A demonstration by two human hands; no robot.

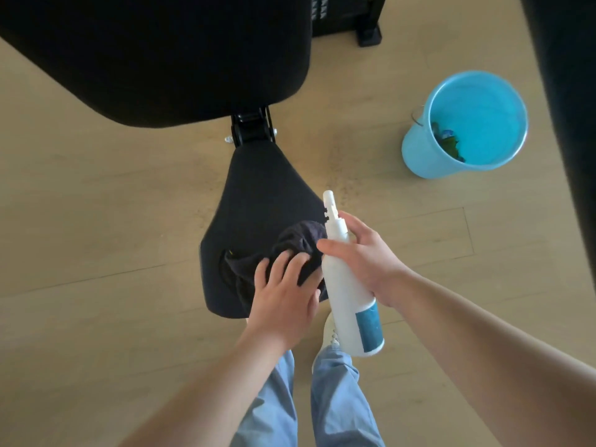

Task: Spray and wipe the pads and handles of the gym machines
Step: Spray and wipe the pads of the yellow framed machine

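Note:
A black seat pad of a gym bench lies below me, with a larger black back pad beyond it. A dark crumpled cloth rests on the seat pad's near right part. My left hand presses flat on the cloth with straight fingers. My right hand grips a white spray bottle with a blue label, its nozzle pointing away over the pad's right edge.
A light blue bucket holding a few items stands on the wooden floor at the right. A black hinge bracket joins the two pads. Dark machine parts rise at the top and along the right edge. My legs and white shoe show below.

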